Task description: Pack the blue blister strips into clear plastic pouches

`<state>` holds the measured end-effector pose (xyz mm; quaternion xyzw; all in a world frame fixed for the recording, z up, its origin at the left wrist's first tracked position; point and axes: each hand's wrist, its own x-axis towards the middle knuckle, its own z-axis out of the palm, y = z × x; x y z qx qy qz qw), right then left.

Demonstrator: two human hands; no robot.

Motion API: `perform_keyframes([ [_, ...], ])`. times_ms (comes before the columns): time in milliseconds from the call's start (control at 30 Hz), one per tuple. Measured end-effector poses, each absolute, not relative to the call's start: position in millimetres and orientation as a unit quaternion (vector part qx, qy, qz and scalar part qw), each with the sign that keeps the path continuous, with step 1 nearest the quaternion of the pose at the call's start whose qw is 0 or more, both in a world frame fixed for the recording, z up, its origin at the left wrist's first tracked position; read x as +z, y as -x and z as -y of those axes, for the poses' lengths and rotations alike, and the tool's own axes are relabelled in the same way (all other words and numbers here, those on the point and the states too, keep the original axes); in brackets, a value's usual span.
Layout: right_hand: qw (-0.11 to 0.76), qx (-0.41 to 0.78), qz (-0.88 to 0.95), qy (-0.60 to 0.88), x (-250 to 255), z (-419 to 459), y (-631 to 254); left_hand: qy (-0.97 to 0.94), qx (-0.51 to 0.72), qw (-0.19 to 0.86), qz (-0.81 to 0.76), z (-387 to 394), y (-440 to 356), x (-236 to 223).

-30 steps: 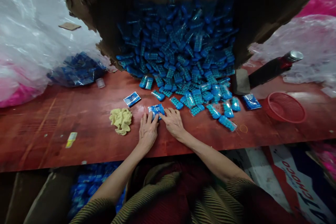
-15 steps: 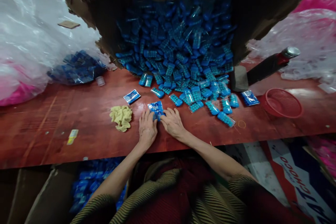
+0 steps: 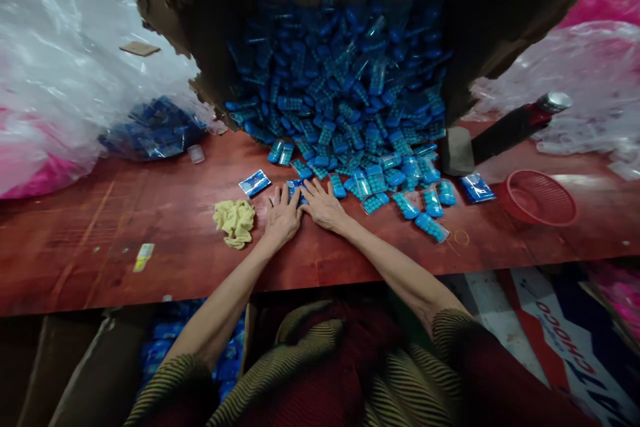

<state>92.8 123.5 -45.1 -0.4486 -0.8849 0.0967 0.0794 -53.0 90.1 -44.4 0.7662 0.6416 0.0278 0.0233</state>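
Observation:
My left hand point(image 3: 283, 217) lies flat on the red tabletop with its fingers stretched forward. Its fingertips touch a small printed blue packet or label point(image 3: 296, 184), most of which the hands cover. From the other side my right hand point(image 3: 325, 207) rests on the same blue piece, fingers extended and palm down. The two thumbs nearly meet below it. Small clear containers with blue caps and turquoise balls point(image 3: 375, 179) lie just beyond my right hand. Left of my left hand are a crumpled yellow cloth point(image 3: 234, 221) and another flat blue packet point(image 3: 255, 183).
A torn cardboard box point(image 3: 167, 7) lies open at the back, its blue-capped containers spilling onto the table point(image 3: 190, 273). At the right are a red plastic basket point(image 3: 539, 197), a dark bottle point(image 3: 515, 127) and a blue packet point(image 3: 477, 187). Plastic bags point(image 3: 50, 80) stand on the left.
Both hands have slid forward, away from my body, along with the blue piece, and now cover more of it. The view has shifted slightly.

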Motion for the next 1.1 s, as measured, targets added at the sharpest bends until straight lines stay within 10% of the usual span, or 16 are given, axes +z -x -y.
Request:
perform_keyframes([
  [1100,0.070,0.114,0.889,0.438,-29,-111,-100,-0.711,0.104,0.071,-0.692,-62,66,-47],
])
